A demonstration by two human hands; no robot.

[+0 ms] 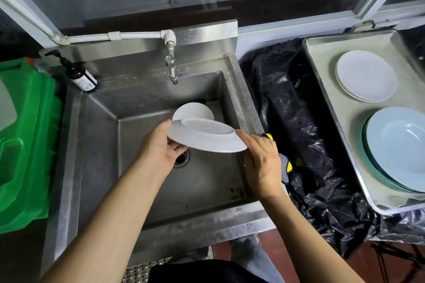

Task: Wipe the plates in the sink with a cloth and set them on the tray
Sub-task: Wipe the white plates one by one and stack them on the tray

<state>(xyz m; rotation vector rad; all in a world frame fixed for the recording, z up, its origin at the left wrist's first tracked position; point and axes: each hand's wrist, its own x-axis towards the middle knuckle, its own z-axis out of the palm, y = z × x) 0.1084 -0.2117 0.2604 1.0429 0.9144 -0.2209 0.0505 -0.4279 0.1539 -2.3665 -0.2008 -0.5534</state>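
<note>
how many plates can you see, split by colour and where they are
white plate held over the sink by the left hand and right hand: 1
white plate in the sink: 1
white plates on the tray, stacked: at least 2
light blue plates on the tray, stacked: at least 2, lower ones hard to separate
total: at least 6

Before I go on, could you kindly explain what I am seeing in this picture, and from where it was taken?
There is no machine: a camera worn on a person's head looks down at their two bare hands. The left hand and right hand each have a grip on an edge of a white plate, tilted above a steel sink. Another plate leans inside it. To the right, a metal tray holds stacked white plates and pale blue bowls. A soap bottle stands left of the tap.
</note>
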